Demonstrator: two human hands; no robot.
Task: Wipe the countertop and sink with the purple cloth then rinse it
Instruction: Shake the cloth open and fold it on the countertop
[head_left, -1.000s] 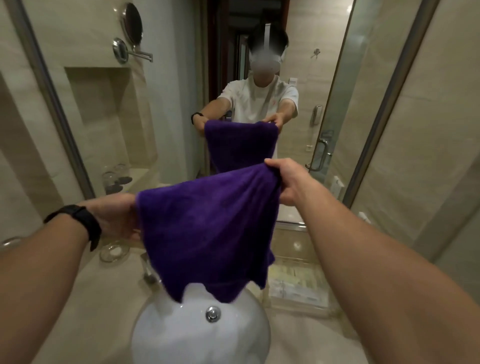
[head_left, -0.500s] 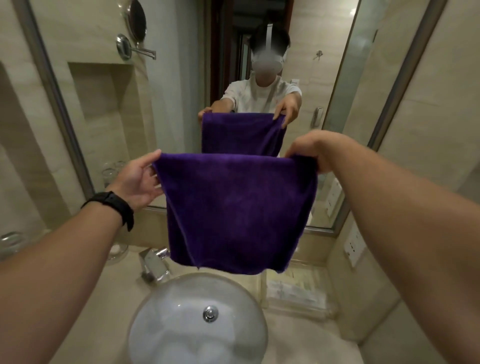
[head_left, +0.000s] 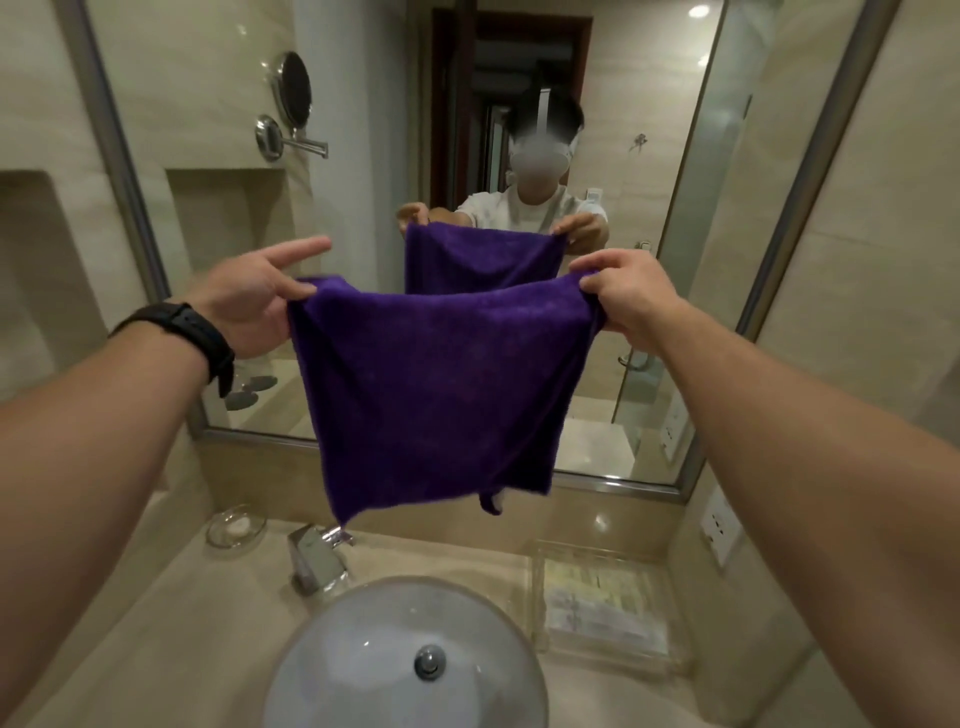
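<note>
Both hands pinch it: left hand (head_left: 244, 306) and right hand (head_left: 631, 296) each grip a top corner of the purple fleecy cloth (head_left: 441, 389), hanging spread above the round white sink (head_left: 322, 670), clear of the chrome faucet (head_left: 314, 558).

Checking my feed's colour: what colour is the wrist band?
Black. The wrist band on the left arm shows in the head view.

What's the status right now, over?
Left hand and right hand pinch cloth corners. Cloth hangs spread above sink. Nothing in the way.
</note>
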